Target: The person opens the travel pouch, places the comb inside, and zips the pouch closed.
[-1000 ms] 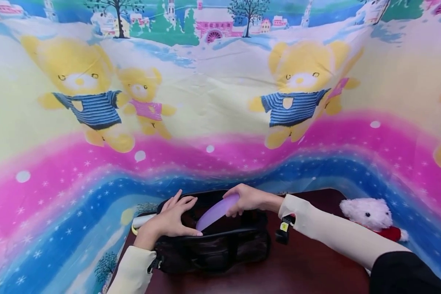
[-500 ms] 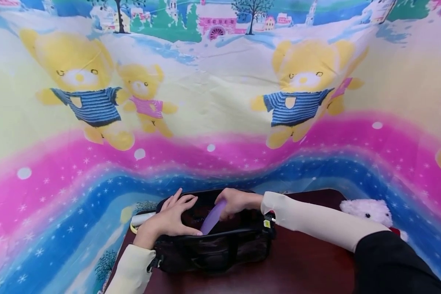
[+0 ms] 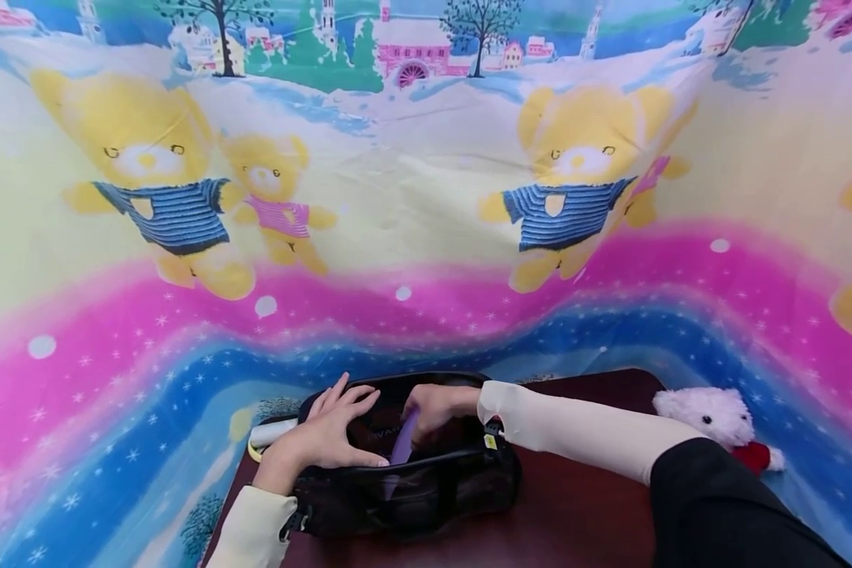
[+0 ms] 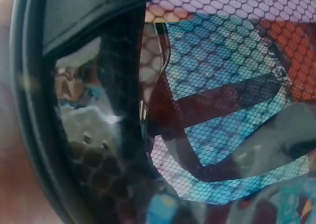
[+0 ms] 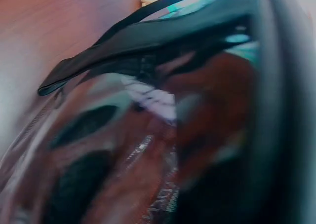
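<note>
A black see-through bag (image 3: 479, 485) with dark rims and a handle stands unzipped on the table. My right hand (image 3: 436, 409) reaches down through its opening and grips a thin, flat purple piece with a curved edge (image 3: 402, 443). The lower part of that piece shows dimly through the front wall; what kind of thing it is, I cannot tell. Spread across the bag's left end, my left hand (image 3: 330, 434) rests its thumb on the front rim with its fingers toward the back. Both wrist views look through the bag's walls, with mesh (image 4: 217, 51) on the left and a handle strap (image 5: 148, 34) on the right.
A white roll-like thing (image 3: 273, 431) with a yellow edge lies by the bag's left end. At the right of the dark red table (image 3: 561, 505) sits a white plush toy (image 3: 710, 414) with red on it. A bear-print cloth (image 3: 405, 197) hangs behind.
My right hand has moved left and down into the bag, and the purple piece has tilted steeper and sunk behind the front rim. My left hand has stayed in place.
</note>
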A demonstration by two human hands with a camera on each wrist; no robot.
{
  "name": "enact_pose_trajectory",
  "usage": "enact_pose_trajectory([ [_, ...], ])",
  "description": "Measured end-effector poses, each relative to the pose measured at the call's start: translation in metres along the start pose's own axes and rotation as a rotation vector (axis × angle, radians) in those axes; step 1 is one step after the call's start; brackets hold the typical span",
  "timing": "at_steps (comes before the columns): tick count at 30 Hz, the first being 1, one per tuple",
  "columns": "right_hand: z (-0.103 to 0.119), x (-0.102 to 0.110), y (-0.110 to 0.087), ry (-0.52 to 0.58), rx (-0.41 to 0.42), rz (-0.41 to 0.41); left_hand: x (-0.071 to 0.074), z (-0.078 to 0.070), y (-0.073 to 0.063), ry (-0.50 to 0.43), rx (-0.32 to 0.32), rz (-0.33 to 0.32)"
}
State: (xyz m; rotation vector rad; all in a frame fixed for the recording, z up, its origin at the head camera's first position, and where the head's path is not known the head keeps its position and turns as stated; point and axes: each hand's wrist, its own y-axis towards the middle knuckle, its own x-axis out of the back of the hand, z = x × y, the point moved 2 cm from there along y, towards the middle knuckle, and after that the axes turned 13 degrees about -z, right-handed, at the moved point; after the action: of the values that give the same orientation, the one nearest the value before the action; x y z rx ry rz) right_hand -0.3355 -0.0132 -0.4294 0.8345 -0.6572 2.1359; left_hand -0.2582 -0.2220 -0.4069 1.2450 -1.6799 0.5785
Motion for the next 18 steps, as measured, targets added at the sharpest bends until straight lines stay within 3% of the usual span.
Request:
enact_pose_trajectory([
  [6,0.007,0.016,-0.004,0.081,-0.046,0.055,0.001,0.000,0.000,0.001,-0.003,-0.001],
  [10,0.017,0.028,0.000,0.061,-0.063,0.078,0.005,0.000,-0.001,0.000,-0.006,-0.014],
  [18,0.018,0.014,0.008,0.087,-0.035,0.139,0.001,-0.003,-0.001,0.005,0.009,0.008],
])
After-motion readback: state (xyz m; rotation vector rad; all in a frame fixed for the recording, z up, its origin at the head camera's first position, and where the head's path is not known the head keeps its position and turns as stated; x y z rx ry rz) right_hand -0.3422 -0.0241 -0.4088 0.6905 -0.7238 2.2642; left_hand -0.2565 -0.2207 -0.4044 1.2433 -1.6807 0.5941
